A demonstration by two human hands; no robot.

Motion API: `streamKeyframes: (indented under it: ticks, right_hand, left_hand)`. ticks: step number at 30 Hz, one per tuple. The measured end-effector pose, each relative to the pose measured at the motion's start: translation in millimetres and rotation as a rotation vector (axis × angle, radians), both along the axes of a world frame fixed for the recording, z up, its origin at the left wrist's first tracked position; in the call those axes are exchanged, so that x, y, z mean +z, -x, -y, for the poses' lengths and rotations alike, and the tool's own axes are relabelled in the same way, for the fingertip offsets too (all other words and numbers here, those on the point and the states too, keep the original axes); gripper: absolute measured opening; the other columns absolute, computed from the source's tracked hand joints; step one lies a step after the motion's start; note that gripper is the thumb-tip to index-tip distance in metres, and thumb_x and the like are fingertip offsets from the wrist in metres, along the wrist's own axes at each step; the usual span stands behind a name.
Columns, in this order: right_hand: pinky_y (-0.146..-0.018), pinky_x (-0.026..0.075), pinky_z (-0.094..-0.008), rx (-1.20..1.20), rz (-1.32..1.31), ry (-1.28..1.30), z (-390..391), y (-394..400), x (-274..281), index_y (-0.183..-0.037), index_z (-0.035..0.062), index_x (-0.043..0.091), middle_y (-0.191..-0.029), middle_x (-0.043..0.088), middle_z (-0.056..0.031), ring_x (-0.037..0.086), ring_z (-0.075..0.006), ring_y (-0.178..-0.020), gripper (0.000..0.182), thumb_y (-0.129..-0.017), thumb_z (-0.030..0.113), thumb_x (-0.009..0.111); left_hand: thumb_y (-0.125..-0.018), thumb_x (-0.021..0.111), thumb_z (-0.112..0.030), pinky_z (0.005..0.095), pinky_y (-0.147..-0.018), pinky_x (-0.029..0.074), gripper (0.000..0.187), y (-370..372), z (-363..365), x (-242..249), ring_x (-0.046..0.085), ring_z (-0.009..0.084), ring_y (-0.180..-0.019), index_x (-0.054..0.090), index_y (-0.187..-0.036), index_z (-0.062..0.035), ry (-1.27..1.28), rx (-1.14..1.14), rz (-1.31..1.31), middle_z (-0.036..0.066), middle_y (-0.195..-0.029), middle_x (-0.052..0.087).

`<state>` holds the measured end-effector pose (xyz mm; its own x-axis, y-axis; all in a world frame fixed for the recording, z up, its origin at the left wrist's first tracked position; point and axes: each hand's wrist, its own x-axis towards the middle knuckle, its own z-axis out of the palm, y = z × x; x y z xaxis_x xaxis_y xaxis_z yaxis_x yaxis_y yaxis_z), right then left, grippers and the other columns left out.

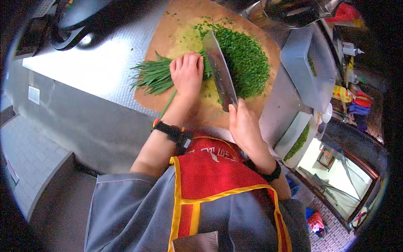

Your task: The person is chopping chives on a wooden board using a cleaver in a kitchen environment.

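Note:
A bunch of long green stalks (153,75) lies on the left part of a round wooden chopping board (176,26). My left hand (187,74) presses down on the bunch with its fingers curled together. Just right of those fingers stands the broad blade of a cleaver (221,73). My right hand (244,125) is closed round the handle, which it largely hides. Finely chopped greens (247,63) form a wide pile to the right of the blade, and small bits are scattered near the board's far edge.
A translucent plastic tub (306,67) with some green bits stands right of the board. Nearer is a white tray (283,145) of chopped greens. A metal vessel (289,12) stands at the back right, and a dark object (75,25) at the back left.

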<state>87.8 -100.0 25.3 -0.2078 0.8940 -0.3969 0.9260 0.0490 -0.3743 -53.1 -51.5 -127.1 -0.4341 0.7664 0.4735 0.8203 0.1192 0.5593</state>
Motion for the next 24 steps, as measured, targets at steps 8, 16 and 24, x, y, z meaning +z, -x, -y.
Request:
streamKeyframes:
  ticks: [8,16,24]
  right_hand:
    - [-0.051,0.042,-0.0520,-0.004,-0.028,-0.049,-25,11,-64,-0.089,-0.0036,0.047,-0.061,0.056,-0.0268,0.057,-0.0448,-0.060,0.023,-0.092,0.019,0.046]
    - [-0.051,0.042,-0.0521,-0.025,-0.105,-0.195,-11,1,-24,-0.088,-0.0027,0.047,-0.061,0.055,-0.0268,0.055,-0.0456,-0.060,0.023,-0.092,0.020,0.047]
    - [-0.054,0.042,-0.0539,0.056,0.030,0.010,-2,-2,-4,-0.088,-0.0036,0.048,-0.063,0.056,-0.0269,0.056,-0.0460,-0.062,0.022,-0.092,0.018,0.046]
  left_hand:
    - [-0.082,0.060,-0.021,0.0357,-0.081,0.039,0.010,0,-1,-1,0.055,0.0217,-0.087,0.058,-0.088,-0.0134,0.024,-0.022,-0.028,0.002,-0.089,0.061]
    - [-0.083,0.060,-0.022,0.0360,-0.081,0.039,0.012,0,1,-1,0.055,0.0222,-0.086,0.057,-0.091,-0.0126,0.004,0.016,-0.002,0.003,-0.089,0.060]
    - [-0.082,0.061,-0.021,0.0360,-0.080,0.039,0.011,-1,0,-3,0.056,0.0221,-0.085,0.056,-0.089,-0.0125,0.004,-0.018,-0.035,0.002,-0.086,0.059]
